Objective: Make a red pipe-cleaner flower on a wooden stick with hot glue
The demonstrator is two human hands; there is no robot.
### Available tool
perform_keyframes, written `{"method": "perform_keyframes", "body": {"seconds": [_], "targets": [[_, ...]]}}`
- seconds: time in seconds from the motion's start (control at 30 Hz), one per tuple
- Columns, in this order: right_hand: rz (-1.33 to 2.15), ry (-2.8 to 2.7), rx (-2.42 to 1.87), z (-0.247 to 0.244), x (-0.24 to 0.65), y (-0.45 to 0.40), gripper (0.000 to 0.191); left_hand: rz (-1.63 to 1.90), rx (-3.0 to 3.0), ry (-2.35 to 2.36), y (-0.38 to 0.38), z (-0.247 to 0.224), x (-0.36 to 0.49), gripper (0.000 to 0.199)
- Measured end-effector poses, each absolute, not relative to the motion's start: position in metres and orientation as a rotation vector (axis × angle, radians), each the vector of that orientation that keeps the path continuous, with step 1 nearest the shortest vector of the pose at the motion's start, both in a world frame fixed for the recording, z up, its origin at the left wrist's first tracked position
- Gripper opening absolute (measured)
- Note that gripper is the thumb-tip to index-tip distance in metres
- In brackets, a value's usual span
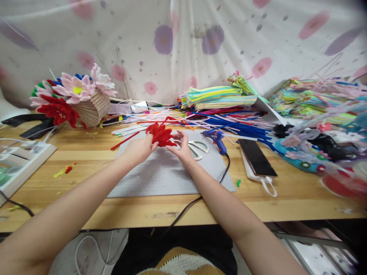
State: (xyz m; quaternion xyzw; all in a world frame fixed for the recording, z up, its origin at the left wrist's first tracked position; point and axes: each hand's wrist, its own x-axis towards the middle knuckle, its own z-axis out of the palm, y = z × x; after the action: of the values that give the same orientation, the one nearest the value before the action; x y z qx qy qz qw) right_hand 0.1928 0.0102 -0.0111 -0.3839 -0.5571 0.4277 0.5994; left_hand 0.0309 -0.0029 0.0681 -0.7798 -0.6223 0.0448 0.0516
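Observation:
A red fuzzy flower (pixel 161 134) is held up over the grey cutting mat (pixel 160 179). My left hand (pixel 142 148) grips its left side, fingers closed on the petals. On the flower's right is my right hand (pixel 181 147), its fingers curved and its thumb at the petal tips. Scissors with pale handles (pixel 200 147) lie on the mat just beyond my right hand, partly hidden by it. A blue glue gun (pixel 216 139) rests at the mat's upper right corner.
Bundles of coloured pipe cleaners (pixel 218 97) line the back. A basket of fuzzy flowers (pixel 96 107) stands at the left, behind a white power strip (pixel 23 168). Right of the mat lie a phone (pixel 257 157) and a white cable. A black cord (pixel 186 208) crosses the front edge.

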Motion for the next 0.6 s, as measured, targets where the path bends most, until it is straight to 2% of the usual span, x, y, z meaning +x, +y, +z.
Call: {"method": "perform_keyframes", "body": {"seconds": [0.17,0.27,0.5,0.6], "targets": [[1.343,-0.964,-0.74,-0.004,0.196,0.011,0.049,0.103,-2.524,-1.754,-0.002,0.06,0.01,0.043],[1.469,-0.908,-0.764,0.0,0.199,0.011,0.054,0.065,-2.675,-1.648,-0.001,0.056,-0.006,0.04],[1.504,-1.221,-0.694,-0.005,0.19,0.003,0.057,-0.005,-2.743,-1.545,0.003,0.049,-0.031,0.035],[1.472,-1.178,-0.698,-0.006,0.185,0.002,0.056,-0.015,-2.719,-1.516,0.002,0.048,-0.034,0.034]]}}
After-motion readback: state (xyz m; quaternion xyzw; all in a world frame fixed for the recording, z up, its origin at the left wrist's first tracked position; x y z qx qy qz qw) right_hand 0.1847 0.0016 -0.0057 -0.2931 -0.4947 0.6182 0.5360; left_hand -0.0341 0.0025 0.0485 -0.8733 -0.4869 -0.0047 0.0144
